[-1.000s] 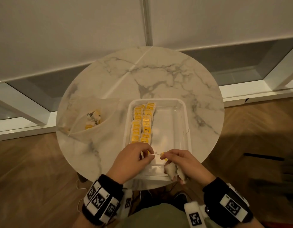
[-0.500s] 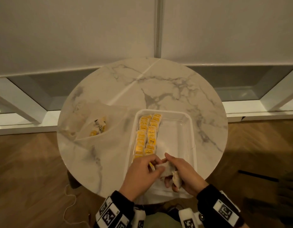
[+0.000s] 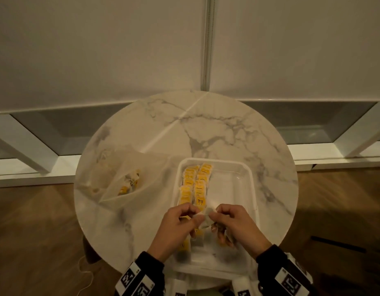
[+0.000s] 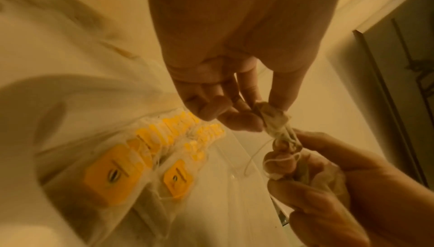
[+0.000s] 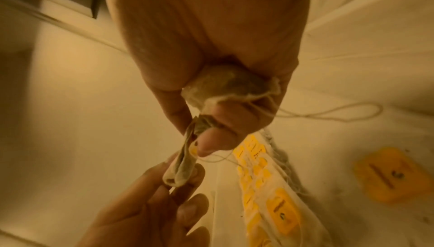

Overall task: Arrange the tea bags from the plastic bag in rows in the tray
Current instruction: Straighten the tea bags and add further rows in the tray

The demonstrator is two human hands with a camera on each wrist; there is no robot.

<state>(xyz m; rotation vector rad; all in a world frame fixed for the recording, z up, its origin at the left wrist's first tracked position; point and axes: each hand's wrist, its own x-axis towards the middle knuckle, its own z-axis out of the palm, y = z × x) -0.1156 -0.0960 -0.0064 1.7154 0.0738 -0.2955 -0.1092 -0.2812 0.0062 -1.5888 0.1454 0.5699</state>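
Both of your hands have drawn together over the near end of the tray (image 3: 254, 189) since a second ago, when they were a little apart, and a crumpled tea bag (image 3: 206, 218) now stretches between them.

Your left hand (image 3: 177, 227) pinches one end of that tea bag between thumb and fingertips, the other fingers loosely curled. Your right hand (image 3: 233, 225) pinches the other end with thumb and forefinger, while its remaining fingers stay curled round a spare tea bag (image 5: 225, 83) tucked in the palm. Loose string (image 5: 328, 113) trails from that bundle and wraps round your fingers, which looks like the reason you are pulling the two bags apart above the tray rather than simply setting one down: they seem tangled.

Inside the tray, two rows of tea bags (image 3: 195, 184) with yellow tags run from the far wall toward you along the left side, overlapping like tiles so that each tag shows. The right half of the tray has no bags in it. A few more yellow tags (image 3: 183, 245) lie in the near left part of the tray, under your left hand.

Left of the tray, on the round marble counter (image 3: 216, 129), the clear plastic bag (image 3: 129, 180) lies flat with a small clump of tea bags left inside, so the job is well begun but not finished.

Keeping the spare in your palm likely saves a trip to the plastic bag. Ease the string free gently, since a hard tug could tear the thin paper.
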